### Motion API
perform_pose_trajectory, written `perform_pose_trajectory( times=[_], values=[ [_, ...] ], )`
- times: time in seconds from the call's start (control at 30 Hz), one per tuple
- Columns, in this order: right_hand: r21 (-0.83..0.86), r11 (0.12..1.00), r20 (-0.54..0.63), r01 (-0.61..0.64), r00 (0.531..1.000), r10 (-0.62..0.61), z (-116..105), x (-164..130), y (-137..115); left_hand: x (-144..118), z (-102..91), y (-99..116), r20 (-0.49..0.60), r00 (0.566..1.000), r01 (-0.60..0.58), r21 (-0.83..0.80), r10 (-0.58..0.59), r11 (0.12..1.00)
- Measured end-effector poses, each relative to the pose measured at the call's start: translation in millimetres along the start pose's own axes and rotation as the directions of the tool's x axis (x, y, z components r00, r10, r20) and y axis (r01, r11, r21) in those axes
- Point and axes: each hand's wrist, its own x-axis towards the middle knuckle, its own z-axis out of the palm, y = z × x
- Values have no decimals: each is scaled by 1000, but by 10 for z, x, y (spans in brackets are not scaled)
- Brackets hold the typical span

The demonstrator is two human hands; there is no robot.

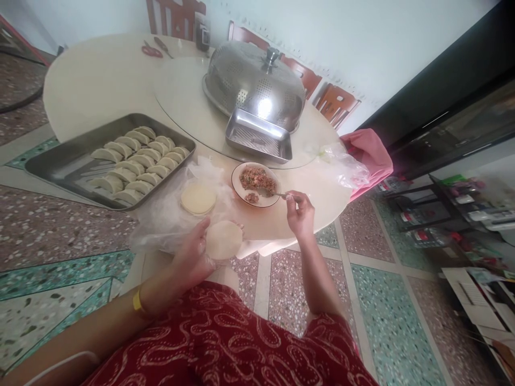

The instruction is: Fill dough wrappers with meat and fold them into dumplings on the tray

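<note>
My left hand [196,251] holds a round dumpling wrapper [224,240] over the table's near edge, fingers beneath and around it. My right hand [300,212] is closed on the handle of a thin metal utensil [285,195], perhaps a spoon. Its far end reaches into the minced filling [257,178] in a white plate [237,188]; that tip is hard to make out. Just beyond my left hand, a stack of round wrappers [198,197] lies on a clear plastic bag [161,214]. Folded dumplings [137,167] stand in rows in a metal tray [60,161] at the left.
A glass turntable [181,91] carries a perforated steel dome [249,75] and a small metal tray [257,140]. Red-handled scissors [152,51] and a dark jar [203,33] sit at the back. A pink cloth-like item [368,155] and plastic bag [348,169] are at the right edge.
</note>
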Motion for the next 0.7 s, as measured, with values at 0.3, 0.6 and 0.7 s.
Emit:
perform_pose_trajectory(
  times=[0.3,0.6,0.7],
  values=[
    [41,980,-66,-194,978,197,327,-105,91,82,113,10,-44,998,-35,5,35,999],
    [239,969,52,-64,997,53,331,-322,-76,125,107,82,-95,994,-48,27,50,998],
    [285,948,3,-138,990,143,332,-368,-35,168,146,100,-89,995,-43,7,44,999]
  ],
)
